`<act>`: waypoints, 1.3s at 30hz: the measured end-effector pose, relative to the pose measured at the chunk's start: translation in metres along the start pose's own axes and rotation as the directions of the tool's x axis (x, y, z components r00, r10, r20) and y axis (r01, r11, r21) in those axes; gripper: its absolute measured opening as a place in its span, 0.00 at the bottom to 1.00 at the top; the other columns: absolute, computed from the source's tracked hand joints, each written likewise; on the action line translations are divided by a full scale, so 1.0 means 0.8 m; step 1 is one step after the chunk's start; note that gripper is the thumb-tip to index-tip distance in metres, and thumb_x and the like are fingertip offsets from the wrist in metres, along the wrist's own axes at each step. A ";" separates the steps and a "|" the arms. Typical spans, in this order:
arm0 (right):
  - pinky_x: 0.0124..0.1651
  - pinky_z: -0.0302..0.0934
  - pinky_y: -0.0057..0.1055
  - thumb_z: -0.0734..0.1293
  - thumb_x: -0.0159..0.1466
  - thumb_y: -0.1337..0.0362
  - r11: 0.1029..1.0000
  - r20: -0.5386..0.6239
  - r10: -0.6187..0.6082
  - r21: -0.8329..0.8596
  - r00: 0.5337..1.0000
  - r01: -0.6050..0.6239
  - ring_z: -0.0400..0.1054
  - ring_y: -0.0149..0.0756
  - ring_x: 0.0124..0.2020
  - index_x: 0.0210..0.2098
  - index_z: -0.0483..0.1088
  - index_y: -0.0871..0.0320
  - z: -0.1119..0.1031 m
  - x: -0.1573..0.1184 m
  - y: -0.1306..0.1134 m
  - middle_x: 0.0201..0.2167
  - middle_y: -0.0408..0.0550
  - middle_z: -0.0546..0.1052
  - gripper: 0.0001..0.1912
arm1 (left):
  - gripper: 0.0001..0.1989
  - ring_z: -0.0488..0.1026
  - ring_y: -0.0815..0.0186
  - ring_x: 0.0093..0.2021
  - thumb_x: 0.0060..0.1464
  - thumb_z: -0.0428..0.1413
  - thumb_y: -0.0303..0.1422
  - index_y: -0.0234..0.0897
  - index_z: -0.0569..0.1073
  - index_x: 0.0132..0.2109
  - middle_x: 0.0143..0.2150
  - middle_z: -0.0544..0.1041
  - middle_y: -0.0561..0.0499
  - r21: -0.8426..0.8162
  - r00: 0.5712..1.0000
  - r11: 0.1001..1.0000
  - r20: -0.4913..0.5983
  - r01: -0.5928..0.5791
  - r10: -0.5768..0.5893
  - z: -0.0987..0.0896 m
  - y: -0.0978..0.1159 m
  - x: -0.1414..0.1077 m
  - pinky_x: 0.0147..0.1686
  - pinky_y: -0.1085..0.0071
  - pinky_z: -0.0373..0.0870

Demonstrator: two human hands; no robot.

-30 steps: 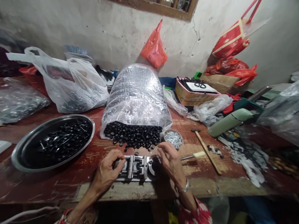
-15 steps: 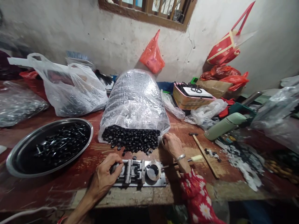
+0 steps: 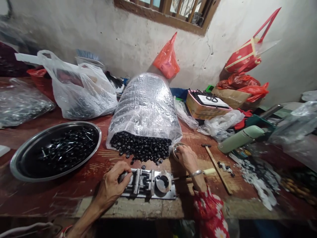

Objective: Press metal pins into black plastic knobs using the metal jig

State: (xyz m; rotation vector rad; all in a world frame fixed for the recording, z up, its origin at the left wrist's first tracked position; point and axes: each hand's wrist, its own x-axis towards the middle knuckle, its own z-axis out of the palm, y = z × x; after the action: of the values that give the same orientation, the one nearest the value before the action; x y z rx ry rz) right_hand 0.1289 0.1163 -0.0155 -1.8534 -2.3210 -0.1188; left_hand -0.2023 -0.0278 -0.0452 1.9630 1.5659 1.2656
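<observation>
My left hand (image 3: 110,181) sits at the left end of a steel press jig (image 3: 148,184), its fingers curled around a dark knob or handle. The jig lies at the table's front edge, with a round steel die (image 3: 163,181) at its right end. My right hand (image 3: 187,159) rests at the rim of a small bowl of metal pins (image 3: 176,150), and its fingertips and most of the bowl are hidden. Behind the jig, black beads (image 3: 140,147) spill from the mouth of a large clear plastic sack (image 3: 144,107).
A steel tray of black beads with pins (image 3: 98,140) lies to the left. A hammer (image 3: 217,168) and a cream-handled awl (image 3: 209,171) lie to the right. Beyond stand a green flask (image 3: 240,139), a pink-edged box (image 3: 203,105), and several plastic bags.
My right hand has moved from the jig's right end to the small bowl, uncovering the round die. My left hand stays on the jig. The view has shifted slightly.
</observation>
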 end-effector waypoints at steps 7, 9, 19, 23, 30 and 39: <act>0.43 0.52 0.34 0.63 0.66 0.65 0.993 -0.067 -0.008 0.115 0.998 0.015 0.66 0.41 0.42 0.31 0.71 0.55 0.011 0.007 -0.001 0.37 0.52 0.77 0.08 | 0.06 0.76 0.65 0.47 0.64 0.53 0.33 0.40 0.74 0.40 0.44 0.76 0.50 -0.010 1.000 1.000 0.004 -0.008 0.008 0.001 -0.001 -0.001 0.47 0.72 0.70; 0.44 0.53 0.34 0.61 0.66 0.63 0.983 -0.102 0.010 0.182 0.995 0.009 0.65 0.41 0.40 0.31 0.69 0.55 0.011 0.004 0.003 0.35 0.52 0.76 0.09 | 0.05 0.75 0.64 0.47 0.65 0.53 0.33 0.40 0.74 0.41 0.44 0.76 0.50 -0.012 1.000 1.000 0.015 -0.003 0.003 0.002 -0.004 -0.003 0.48 0.72 0.70; 0.39 0.58 0.33 0.58 0.67 0.50 0.793 -0.214 0.226 0.607 0.950 -0.052 0.65 0.38 0.33 0.33 0.67 0.56 -0.010 -0.008 0.016 0.30 0.47 0.73 0.16 | 0.06 0.75 0.64 0.47 0.66 0.53 0.33 0.40 0.74 0.42 0.44 0.75 0.49 -0.023 1.000 1.000 0.023 -0.004 0.004 0.004 -0.007 -0.005 0.49 0.70 0.71; 0.35 0.58 0.31 0.59 0.67 0.47 0.671 -0.186 0.287 0.739 0.940 -0.059 0.62 0.35 0.30 0.34 0.67 0.56 -0.024 -0.022 0.002 0.29 0.44 0.70 0.19 | 0.04 0.75 0.64 0.47 0.65 0.55 0.32 0.39 0.75 0.43 0.45 0.76 0.48 -0.017 0.991 0.998 -0.121 -0.053 0.050 0.006 -0.004 -0.008 0.46 0.71 0.73; 0.33 0.57 0.27 0.63 0.70 0.49 0.399 0.000 0.112 0.916 0.994 -0.045 0.59 0.31 0.29 0.36 0.69 0.55 -0.046 -0.078 -0.095 0.28 0.40 0.66 0.16 | 0.12 0.78 0.61 0.48 0.62 0.59 0.26 0.41 0.75 0.52 0.46 0.80 0.47 0.013 0.960 0.978 -0.188 -0.208 0.206 0.011 0.047 -0.012 0.50 0.67 0.74; 0.35 0.58 0.26 0.63 0.72 0.57 0.319 -0.035 -0.098 0.945 0.995 0.065 0.61 0.31 0.31 0.34 0.67 0.55 -0.038 -0.122 -0.179 0.29 0.40 0.67 0.12 | 0.07 0.77 0.69 0.32 0.64 0.55 0.26 0.39 0.78 0.42 0.34 0.81 0.51 -0.177 0.995 0.982 -0.082 -0.072 0.058 0.028 0.070 -0.012 0.33 0.75 0.73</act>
State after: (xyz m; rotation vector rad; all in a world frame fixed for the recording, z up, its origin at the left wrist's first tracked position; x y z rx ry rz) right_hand 0.0130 -0.0144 0.0033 -1.0466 -1.7257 1.0661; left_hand -0.1503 -0.0498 -0.0216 1.8861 1.3782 1.4700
